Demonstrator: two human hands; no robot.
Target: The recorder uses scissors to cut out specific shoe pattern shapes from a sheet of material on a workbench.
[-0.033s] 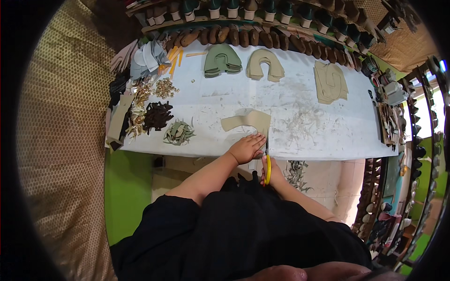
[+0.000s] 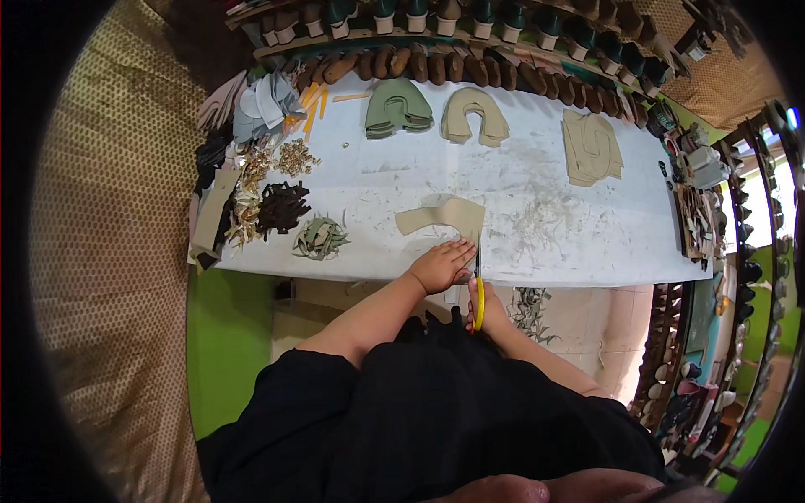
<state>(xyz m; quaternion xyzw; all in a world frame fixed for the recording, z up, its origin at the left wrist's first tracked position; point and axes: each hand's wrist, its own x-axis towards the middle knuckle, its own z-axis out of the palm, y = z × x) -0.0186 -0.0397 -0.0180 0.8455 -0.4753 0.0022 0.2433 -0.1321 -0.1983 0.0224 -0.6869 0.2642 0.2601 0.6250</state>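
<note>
A curved beige cut-out (image 2: 454, 213), leather-like, lies at the table's near edge. My left hand (image 2: 440, 267) rests on its right arm, fingers stretched out and flat. Just beyond the table edge, my right hand (image 2: 495, 312) grips scissors with yellow handles (image 2: 480, 303). Their dark blades point away from me along the right side of the cut-out, close beside my left fingertips. The far ends of the blades are hard to make out.
On the white-topped table (image 2: 537, 201) lie green U-shaped pieces (image 2: 399, 109), beige U-shaped pieces (image 2: 475, 117), and more beige pieces (image 2: 592, 147). At left are green scraps (image 2: 321, 238), dark strips (image 2: 283, 206) and gold bits (image 2: 297, 158). Brown shoe forms (image 2: 436, 69) line the back.
</note>
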